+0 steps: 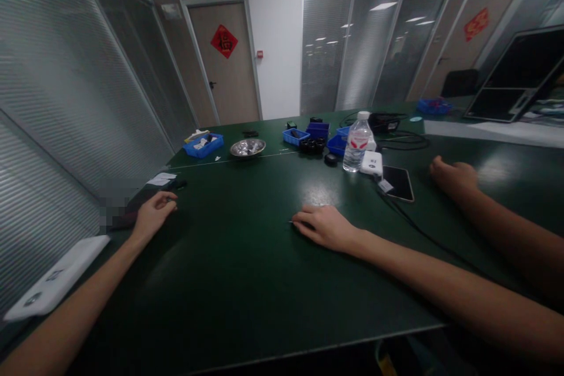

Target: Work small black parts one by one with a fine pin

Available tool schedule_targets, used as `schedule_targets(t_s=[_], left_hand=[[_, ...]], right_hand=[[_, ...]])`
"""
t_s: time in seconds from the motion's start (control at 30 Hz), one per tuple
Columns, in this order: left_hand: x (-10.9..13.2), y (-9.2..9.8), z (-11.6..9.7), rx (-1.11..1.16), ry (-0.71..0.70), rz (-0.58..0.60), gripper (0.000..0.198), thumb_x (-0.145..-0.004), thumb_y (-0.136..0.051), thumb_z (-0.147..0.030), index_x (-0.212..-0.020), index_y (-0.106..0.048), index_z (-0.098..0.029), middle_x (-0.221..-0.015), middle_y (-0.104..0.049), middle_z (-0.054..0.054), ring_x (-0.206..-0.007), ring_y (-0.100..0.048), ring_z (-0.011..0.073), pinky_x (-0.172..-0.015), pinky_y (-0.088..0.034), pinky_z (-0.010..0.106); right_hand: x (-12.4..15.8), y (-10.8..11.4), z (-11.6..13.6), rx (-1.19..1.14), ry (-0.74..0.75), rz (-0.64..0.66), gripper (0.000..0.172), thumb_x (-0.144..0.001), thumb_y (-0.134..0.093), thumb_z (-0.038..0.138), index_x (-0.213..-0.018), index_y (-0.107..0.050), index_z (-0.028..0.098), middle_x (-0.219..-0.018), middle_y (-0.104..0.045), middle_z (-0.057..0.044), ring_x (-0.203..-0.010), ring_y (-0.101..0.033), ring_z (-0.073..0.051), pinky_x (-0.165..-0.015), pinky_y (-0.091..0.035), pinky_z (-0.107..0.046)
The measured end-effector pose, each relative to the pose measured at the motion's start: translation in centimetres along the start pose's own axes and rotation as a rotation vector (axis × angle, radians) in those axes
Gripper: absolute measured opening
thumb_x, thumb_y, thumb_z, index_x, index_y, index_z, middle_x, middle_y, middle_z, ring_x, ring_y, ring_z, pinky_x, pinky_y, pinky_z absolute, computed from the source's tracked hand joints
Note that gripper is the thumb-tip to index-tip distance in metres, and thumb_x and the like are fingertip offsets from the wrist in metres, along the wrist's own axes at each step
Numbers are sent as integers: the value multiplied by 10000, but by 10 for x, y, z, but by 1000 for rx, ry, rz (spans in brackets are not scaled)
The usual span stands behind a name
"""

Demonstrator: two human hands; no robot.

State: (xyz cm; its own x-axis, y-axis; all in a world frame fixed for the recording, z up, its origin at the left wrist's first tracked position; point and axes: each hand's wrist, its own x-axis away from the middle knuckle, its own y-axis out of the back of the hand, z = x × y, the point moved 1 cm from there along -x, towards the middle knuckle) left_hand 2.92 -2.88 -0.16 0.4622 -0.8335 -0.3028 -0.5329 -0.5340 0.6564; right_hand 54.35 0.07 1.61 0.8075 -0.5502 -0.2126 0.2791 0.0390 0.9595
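My left hand (154,215) is over the left side of the dark green table (229,282), its fingers curled with thumb and fingertips close together; anything between them is too small to name. My right hand (325,226) rests on the table right of the middle. Its thumb and fingers pinch a small thin object (291,222), whose light tip sticks out to the left and which I cannot identify. A metal bowl (247,148) stands farther back, between the two hands.
Another person's arm (506,211) lies on the table at the right. Beyond my right hand stand a water bottle (358,144), a phone (398,183), a white power bank (372,163) and blue trays (296,137). Another blue tray (203,145) sits at the back left.
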Motion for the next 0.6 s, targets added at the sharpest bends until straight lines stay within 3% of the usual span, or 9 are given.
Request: schedule_targets(t_s=[0.2, 0.37, 0.6], left_hand=[[0, 2, 4, 32, -37, 32, 466, -794, -585, -463, -1170, -698, -213, -784, -695, 7, -767, -715, 230, -750, -548, 307], [-2, 2, 9, -26, -1, 37, 421, -797, -587, -489, -1077, -738, -211, -872, -742, 28, -785, -737, 246, -749, -550, 317], [-1, 3, 8, -37, -17, 34, 433, -801, -596, -508, -1096, -742, -227, -859, -726, 26, -804, -725, 240, -708, -540, 287]], right_hand=[[0, -2, -1, 11, 1, -6, 324, -1064, -445, 360, -1222, -688, 213, -1063, -677, -69, -794, -641, -151, -669, -450, -260], [0, -3, -2, 7, 0, -13, 325, -1063, -449, 362, -1230, -685, 214, -1058, -674, -65, -799, -640, -154, -683, -457, -262], [1, -2, -2, -2, 4, -6, 324, -1063, -449, 360, -1247, -676, 218, -1077, -673, -64, -813, -643, -154, -685, -459, -259]])
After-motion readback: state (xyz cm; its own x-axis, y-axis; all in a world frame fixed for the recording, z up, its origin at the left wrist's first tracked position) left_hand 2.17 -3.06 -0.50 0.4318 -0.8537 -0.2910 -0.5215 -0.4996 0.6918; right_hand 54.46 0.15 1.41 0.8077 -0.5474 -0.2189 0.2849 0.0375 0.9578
